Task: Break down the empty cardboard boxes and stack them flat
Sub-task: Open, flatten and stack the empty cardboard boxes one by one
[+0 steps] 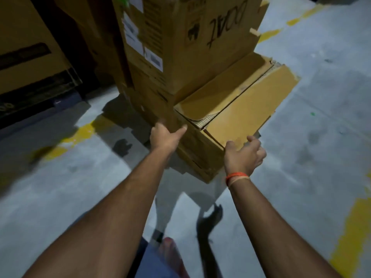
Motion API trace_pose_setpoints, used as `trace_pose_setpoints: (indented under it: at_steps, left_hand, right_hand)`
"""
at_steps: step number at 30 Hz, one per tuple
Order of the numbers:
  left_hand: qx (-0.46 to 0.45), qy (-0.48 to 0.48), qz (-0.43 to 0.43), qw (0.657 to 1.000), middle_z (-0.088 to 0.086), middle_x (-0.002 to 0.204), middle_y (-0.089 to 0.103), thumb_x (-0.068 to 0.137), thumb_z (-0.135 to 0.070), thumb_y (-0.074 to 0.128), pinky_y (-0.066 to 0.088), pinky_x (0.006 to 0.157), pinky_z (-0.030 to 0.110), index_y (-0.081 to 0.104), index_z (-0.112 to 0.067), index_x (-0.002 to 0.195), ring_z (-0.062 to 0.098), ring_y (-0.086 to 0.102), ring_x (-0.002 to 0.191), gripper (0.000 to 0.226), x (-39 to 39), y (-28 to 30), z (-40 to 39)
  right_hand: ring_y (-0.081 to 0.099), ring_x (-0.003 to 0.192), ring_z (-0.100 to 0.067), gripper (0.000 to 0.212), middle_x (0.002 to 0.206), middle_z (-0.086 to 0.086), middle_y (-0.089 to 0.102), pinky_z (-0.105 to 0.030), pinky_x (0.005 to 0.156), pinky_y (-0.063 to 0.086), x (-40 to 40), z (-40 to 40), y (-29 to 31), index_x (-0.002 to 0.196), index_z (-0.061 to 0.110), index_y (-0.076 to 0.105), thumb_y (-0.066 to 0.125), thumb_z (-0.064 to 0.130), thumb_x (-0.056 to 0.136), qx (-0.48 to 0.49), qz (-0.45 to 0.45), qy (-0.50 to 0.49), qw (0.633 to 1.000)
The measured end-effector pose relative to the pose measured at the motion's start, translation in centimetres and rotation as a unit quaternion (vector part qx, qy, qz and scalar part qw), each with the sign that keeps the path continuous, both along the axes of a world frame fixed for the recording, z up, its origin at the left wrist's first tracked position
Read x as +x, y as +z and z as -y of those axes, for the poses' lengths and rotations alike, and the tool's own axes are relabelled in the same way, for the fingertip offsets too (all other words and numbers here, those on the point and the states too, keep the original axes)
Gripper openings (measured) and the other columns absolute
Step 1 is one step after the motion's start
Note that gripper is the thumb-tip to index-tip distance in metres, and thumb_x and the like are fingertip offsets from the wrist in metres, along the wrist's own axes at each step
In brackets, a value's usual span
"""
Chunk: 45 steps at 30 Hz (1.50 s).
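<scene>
At box point(230, 117) edges: both hands.

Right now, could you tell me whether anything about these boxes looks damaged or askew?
Yes. The low box that the left hand and right hand reach for sits skewed, jutting from under the tall box. Its top flaps gape, and a torn tape scrap sticks off the tall box's edge.
</scene>
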<state>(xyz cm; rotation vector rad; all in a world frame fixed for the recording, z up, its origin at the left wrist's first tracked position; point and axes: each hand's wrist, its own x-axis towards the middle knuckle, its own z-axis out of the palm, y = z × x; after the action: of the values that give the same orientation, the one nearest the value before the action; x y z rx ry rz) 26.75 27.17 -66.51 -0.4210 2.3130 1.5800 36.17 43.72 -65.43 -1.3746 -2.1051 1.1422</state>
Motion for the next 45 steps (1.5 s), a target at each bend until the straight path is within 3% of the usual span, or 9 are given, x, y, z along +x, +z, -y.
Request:
trace_pose_setpoints:
  at_steps: [4,8,13,16,23,27,31,40,45]
  left_hand:
    - [0.057,0.057,0.05,0.996,0.005,0.148,0.054,0.064,-0.066,0.085,0.046,0.11,0.042,0.043,-0.023,0.151,0.029,0.052,0.135,0.105,-2.8,-1.1,-1.9]
    - [0.114,0.026,0.048,0.992,0.003,0.149,0.051,0.043,-0.084,0.081,0.051,0.104,0.053,0.042,-0.025,0.152,0.033,0.053,0.133,0.13,-5.3,-1.7,-3.6]
    - [0.194,0.028,0.073,0.978,0.002,0.154,0.044,0.075,-0.036,0.09,0.043,0.108,0.055,0.029,-0.026,0.155,0.026,0.046,0.133,0.101,-6.8,-3.1,-4.1]
    - [0.224,0.023,0.103,0.969,-0.001,0.147,0.046,0.077,-0.024,0.089,0.045,0.1,0.059,0.032,-0.027,0.149,0.026,0.046,0.127,0.091,-7.0,-3.1,-4.0]
    - [0.173,0.018,0.128,0.976,0.009,0.152,0.042,0.07,-0.022,0.093,0.053,0.1,0.054,0.028,-0.023,0.153,0.038,0.047,0.135,0.105,-5.9,-2.2,-1.3]
    - [0.09,-0.008,0.076,0.993,0.005,0.134,0.056,0.037,-0.058,0.099,0.061,0.084,0.055,0.041,-0.024,0.136,0.035,0.059,0.121,0.12,-4.5,-1.7,4.1]
    - [0.054,-0.017,0.034,0.998,0.004,0.117,0.066,0.032,-0.067,0.095,0.063,0.077,0.052,0.046,-0.031,0.109,0.025,0.069,0.102,0.099,-3.0,-2.7,9.7]
    - [0.044,-0.038,-0.003,0.998,0.004,0.112,0.064,0.057,-0.055,0.091,0.063,0.071,0.055,0.052,-0.031,0.117,0.031,0.069,0.1,0.075,-0.2,-1.0,21.2]
    - [0.059,0.017,-0.054,0.997,0.006,0.096,0.069,0.066,-0.047,0.092,0.052,0.05,0.029,0.055,-0.018,0.111,0.027,0.07,0.081,0.065,-0.2,-1.4,28.0]
  right_hand:
    - [0.04,0.137,-0.037,0.087,0.153,-0.016,0.035,-0.042,0.109,0.04,-1.9,-2.1,-2.1,0.151,0.009,0.032,0.073,0.044,0.082,-0.118,0.022,-0.054,0.991]
    - [0.054,0.126,-0.036,0.094,0.145,-0.012,0.054,-0.046,0.104,0.048,-3.4,-2.1,-3.9,0.146,0.008,0.045,0.067,0.067,0.076,-0.248,0.009,-0.051,0.967]
    - [0.058,0.115,-0.034,0.091,0.142,-0.006,0.049,-0.044,0.057,0.063,-4.1,-2.0,-4.6,0.152,0.013,0.037,0.07,0.061,0.082,-0.306,-0.006,-0.074,0.949]
    - [0.061,0.114,-0.034,0.086,0.141,-0.006,0.053,-0.041,0.052,0.062,-3.7,-2.1,-4.8,0.149,0.016,0.042,0.074,0.057,0.08,-0.328,-0.048,-0.086,0.94]
    - [0.067,0.101,-0.029,0.038,0.114,-0.007,0.067,-0.036,0.059,0.062,-1.2,0.3,-3.6,0.11,0.014,0.064,0.076,0.042,0.086,-0.365,-0.031,-0.071,0.928]
    - [0.066,0.08,-0.02,0.026,0.09,-0.005,0.062,-0.033,0.062,0.061,0.6,4.6,-2.3,0.084,0.01,0.061,0.081,0.027,0.085,-0.423,0.027,-0.016,0.906]
    - [0.066,0.078,-0.019,0.019,0.087,-0.005,0.066,-0.036,0.062,0.063,2.6,9.5,-2.1,0.092,0.011,0.068,0.08,0.024,0.085,-0.514,0.094,0.066,0.85]
    - [0.055,0.088,-0.027,0.008,0.098,-0.008,0.059,-0.049,0.085,0.053,5.0,22.7,-1.1,0.094,0.009,0.064,0.069,0.015,0.095,-0.623,0.114,0.085,0.769]
    - [0.052,0.116,-0.032,0.017,0.111,-0.011,0.059,-0.053,0.106,0.045,4.6,31.6,-1.0,0.107,0.007,0.06,0.069,0.014,0.095,-0.688,0.113,0.058,0.714]
